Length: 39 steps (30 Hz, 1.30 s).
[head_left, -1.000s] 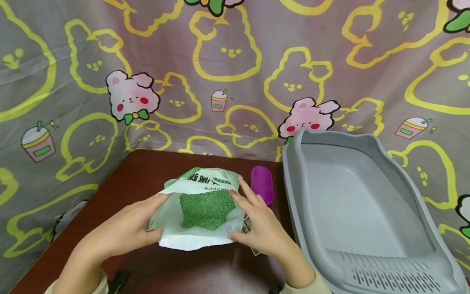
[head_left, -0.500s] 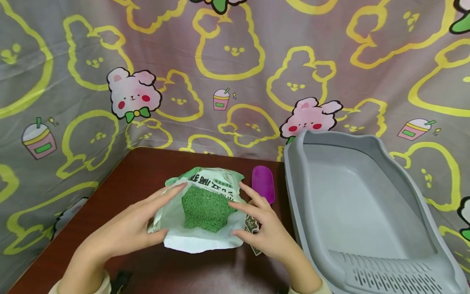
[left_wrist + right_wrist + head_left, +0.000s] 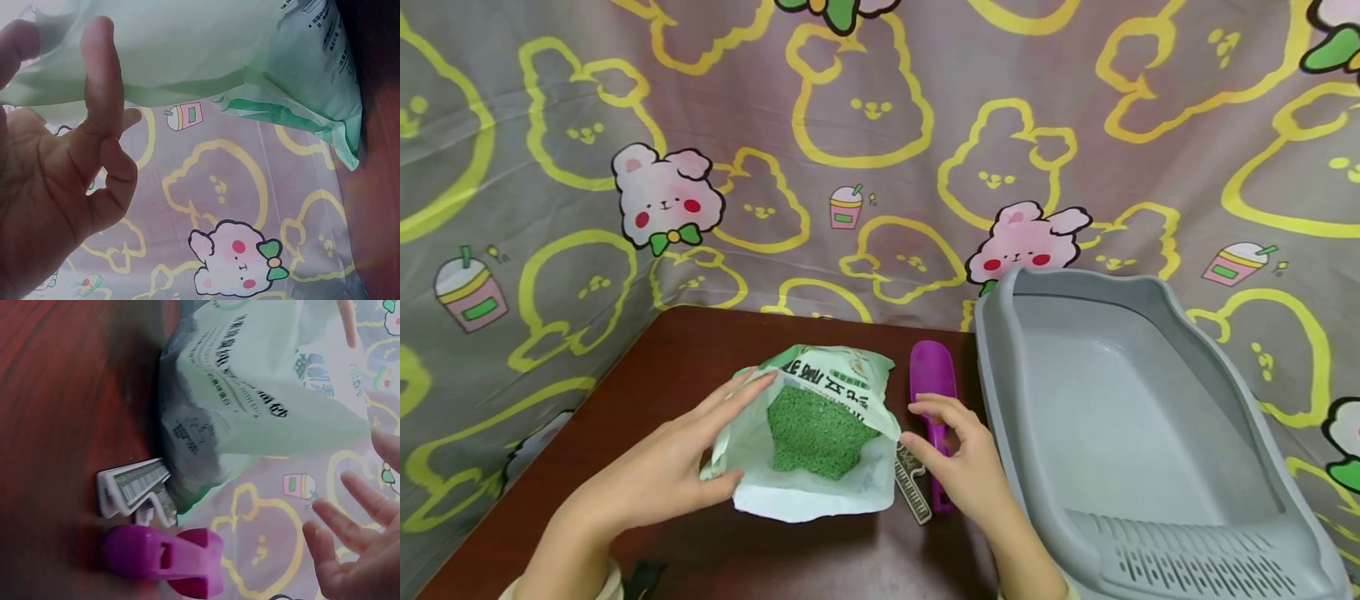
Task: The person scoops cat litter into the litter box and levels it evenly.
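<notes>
"Fingers and thumb apart on your left hand (image 3: pixel 666 467) and right hand (image 3: pixel 973 467)?"
"Yes, the right's loosely bent."
"Around them?"
"Table (image 3: pixel 700 358), gray tray (image 3: pixel 1120 417) at your right, open bag (image 3: pixel 812 502) of green granules (image 3: pixel 820 429) between your hands, left fingers touching it, purple scoop (image 3: pixel 932 371) partly behind your right hand, comb-shaped piece (image 3: pixel 914 493) beside it"

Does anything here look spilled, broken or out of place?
Nothing stands out. The green granules sit inside the open bag, I see none spilled, and the purple scoop and grey tray show no visible damage.
</notes>
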Each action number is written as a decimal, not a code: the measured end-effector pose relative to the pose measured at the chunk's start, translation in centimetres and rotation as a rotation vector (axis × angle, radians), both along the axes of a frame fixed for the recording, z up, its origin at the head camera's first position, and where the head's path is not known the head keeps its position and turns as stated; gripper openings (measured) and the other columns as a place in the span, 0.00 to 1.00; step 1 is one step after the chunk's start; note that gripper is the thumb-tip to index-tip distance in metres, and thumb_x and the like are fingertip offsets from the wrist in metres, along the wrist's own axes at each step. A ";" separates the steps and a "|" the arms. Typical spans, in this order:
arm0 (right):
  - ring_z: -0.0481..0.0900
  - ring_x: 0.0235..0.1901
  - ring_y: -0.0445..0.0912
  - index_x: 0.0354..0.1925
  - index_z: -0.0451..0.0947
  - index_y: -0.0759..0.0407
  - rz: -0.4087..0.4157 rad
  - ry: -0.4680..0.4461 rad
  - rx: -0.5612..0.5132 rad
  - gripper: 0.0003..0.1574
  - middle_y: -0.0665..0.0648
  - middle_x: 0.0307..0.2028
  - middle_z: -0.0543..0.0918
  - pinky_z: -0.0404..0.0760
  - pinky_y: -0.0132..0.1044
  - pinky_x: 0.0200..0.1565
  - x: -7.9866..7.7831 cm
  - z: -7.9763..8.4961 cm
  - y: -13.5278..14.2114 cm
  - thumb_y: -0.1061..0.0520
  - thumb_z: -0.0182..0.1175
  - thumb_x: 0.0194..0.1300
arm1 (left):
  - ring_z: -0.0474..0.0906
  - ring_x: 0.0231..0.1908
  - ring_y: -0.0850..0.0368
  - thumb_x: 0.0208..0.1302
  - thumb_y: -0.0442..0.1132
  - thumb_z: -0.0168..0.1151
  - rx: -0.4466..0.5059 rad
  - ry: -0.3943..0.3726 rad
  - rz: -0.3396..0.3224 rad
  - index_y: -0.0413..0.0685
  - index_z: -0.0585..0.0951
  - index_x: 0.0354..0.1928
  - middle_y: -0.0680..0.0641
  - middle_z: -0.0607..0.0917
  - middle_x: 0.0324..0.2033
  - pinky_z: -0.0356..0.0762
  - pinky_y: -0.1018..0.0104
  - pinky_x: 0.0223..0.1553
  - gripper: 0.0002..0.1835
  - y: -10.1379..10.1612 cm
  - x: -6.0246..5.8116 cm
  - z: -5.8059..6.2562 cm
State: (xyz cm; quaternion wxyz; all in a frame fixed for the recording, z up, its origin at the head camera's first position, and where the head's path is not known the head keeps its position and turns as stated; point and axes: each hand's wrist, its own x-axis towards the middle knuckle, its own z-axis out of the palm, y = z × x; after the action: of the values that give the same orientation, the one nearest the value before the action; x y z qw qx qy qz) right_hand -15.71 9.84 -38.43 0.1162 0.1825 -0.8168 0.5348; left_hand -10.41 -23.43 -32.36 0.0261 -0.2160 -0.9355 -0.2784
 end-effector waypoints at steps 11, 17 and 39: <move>0.79 0.46 0.56 0.61 0.76 0.57 -0.199 -0.212 0.076 0.32 0.63 0.55 0.79 0.79 0.40 0.42 -0.1 -1.8 0.0 0.63 0.69 0.58 | 0.73 0.30 0.67 0.54 0.34 0.67 -0.002 -0.021 0.004 0.76 0.50 0.77 0.52 0.51 0.79 0.68 0.72 0.26 0.54 -0.2 0.0 0.2; 0.76 0.45 0.56 0.66 0.70 0.60 -0.219 -0.310 0.148 0.41 0.69 0.56 0.74 0.77 0.43 0.41 -0.3 -3.2 0.1 0.61 0.70 0.55 | 0.75 0.36 0.67 0.53 0.34 0.69 -0.008 -0.002 -0.002 0.75 0.51 0.77 0.54 0.53 0.78 0.68 0.73 0.26 0.55 -0.3 -0.2 0.1; 0.79 0.37 0.53 0.75 0.54 0.58 -0.121 -0.469 0.058 0.59 0.69 0.45 0.81 0.81 0.42 0.32 -1.0 -5.0 0.1 0.72 0.66 0.48 | 0.64 0.71 0.53 0.49 0.35 0.70 -0.041 0.065 -0.001 0.71 0.49 0.79 0.56 0.56 0.78 0.75 0.67 0.42 0.58 0.0 -1.3 -0.1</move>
State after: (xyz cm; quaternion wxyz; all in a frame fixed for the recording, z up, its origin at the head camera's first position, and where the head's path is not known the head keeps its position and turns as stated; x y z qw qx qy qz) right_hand -16.73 9.97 -43.46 -0.0500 0.0073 -0.8458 0.5310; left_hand -11.70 -23.44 -32.48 0.0518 -0.2259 -0.9395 -0.2520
